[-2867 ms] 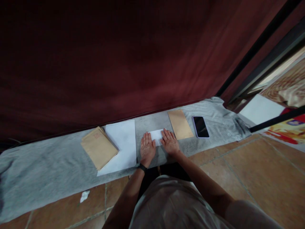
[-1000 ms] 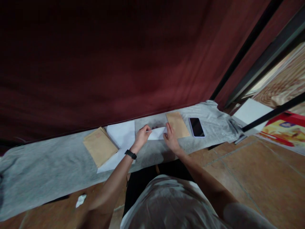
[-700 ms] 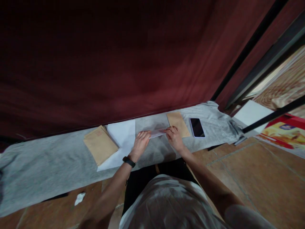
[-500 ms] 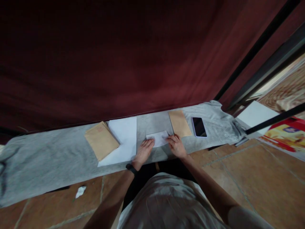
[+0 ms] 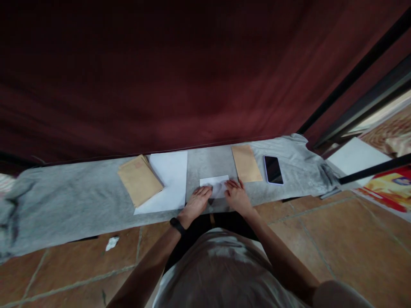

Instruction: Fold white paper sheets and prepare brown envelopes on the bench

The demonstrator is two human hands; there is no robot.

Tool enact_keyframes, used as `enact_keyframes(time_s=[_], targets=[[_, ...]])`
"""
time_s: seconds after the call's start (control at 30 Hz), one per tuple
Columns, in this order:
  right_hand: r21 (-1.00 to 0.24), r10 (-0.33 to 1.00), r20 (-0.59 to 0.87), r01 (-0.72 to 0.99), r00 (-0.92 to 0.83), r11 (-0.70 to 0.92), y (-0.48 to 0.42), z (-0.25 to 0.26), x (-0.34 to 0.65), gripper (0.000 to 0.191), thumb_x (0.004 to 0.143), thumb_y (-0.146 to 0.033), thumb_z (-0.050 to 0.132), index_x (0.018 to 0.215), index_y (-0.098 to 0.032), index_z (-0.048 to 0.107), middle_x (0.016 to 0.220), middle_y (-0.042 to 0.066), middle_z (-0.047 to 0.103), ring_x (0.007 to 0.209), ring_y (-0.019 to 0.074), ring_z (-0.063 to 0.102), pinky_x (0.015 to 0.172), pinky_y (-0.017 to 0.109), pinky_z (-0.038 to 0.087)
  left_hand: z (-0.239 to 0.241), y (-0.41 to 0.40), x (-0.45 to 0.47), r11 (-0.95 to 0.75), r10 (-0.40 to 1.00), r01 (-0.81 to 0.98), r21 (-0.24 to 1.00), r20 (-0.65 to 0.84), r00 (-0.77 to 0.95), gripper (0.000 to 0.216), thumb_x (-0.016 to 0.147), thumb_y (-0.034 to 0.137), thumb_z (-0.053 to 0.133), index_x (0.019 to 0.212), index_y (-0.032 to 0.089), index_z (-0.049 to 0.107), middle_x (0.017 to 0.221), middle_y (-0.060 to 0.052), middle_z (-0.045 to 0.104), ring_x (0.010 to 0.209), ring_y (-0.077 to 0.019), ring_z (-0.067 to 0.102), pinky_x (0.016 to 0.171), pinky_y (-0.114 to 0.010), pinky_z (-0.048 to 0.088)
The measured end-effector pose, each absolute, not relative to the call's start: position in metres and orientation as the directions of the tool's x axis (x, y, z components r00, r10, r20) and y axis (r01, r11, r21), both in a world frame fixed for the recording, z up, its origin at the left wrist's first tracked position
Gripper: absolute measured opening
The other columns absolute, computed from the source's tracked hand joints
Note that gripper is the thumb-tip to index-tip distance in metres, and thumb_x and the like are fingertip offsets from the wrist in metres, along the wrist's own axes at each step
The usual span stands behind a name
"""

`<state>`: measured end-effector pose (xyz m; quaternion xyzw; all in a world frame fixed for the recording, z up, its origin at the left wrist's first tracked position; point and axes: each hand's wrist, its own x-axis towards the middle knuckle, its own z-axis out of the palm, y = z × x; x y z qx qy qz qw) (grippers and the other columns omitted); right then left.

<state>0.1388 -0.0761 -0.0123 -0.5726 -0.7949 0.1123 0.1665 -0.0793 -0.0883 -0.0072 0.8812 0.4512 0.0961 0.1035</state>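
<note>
Both hands lie palm down on the grey cloth (image 5: 80, 201). The left hand (image 5: 197, 199) is spread flat, fingers extended, with its fingertips on the near left corner of the folded paper (image 5: 215, 184). The right hand (image 5: 236, 197) is likewise flat, fingertips on the paper's near right corner. Neither hand grips anything; both only press. A black band (image 5: 177, 225) sits on the left wrist.

The paper lies flat on the cloth directly ahead of the person, between the white sheet (image 5: 170, 179) on the left and the single envelope (image 5: 246, 163) on the right, apart from both.

Judgement on the step in hand: this appears to be flattening a fold. To do it well, pressure should be even across both hands, the edges kept aligned, and the fingertips run outward along the crease. The cloth is soft and will yield, so a firm press is needed for a sharp crease.

Surface: the cloth runs the width of the view and is rumpled at both ends. An envelope stack (image 5: 139, 179) rests partly on the white sheet. A phone (image 5: 273, 170) lies face up just right of the single envelope.

Room: a dark red curtain (image 5: 160, 77) hangs behind the cloth. The floor (image 5: 337, 231) is brown tile, with a paper scrap (image 5: 112, 243) near the cloth's front edge. A black rail (image 5: 369, 171) and a white board (image 5: 355, 154) stand at the right.
</note>
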Motion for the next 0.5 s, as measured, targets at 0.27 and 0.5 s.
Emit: enact_keyframes(time_s=[0.27, 0.5], targets=[[-0.276, 0.903, 0.199, 0.863, -0.38, 0.424, -0.073, -0.042, 0.114, 0.049, 0.105, -0.032, 0.04, 0.15, -0.017, 0.047, 0.158, 0.012, 0.044, 0.146, 0.0263, 0.041, 0.121, 0.048, 0.03, -0.007, -0.098, -0.074, -0.507, 0.859, 0.813, 0.285, 0.085, 0.505, 0.047, 0.084, 0.008, 0.055, 0.13, 0.02, 0.06, 0.136, -0.01, 0.062, 0.131, -0.0232, 0.055, 0.116, -0.041, 0.041], [-0.144, 0.894, 0.163, 0.886, -0.417, 0.44, -0.081, -0.052, 0.113, 0.059, 0.101, -0.028, 0.042, 0.158, -0.015, 0.033, 0.164, 0.012, 0.031, 0.151, 0.0274, 0.031, 0.124, 0.048, 0.021, -0.014, -0.088, -0.034, -0.352, 0.936, 0.877, 0.326, 0.143, 0.323, 0.058, 0.103, 0.036, 0.036, 0.154, 0.01, 0.034, 0.154, -0.017, 0.048, 0.145, -0.0252, 0.042, 0.12, -0.044, 0.035]])
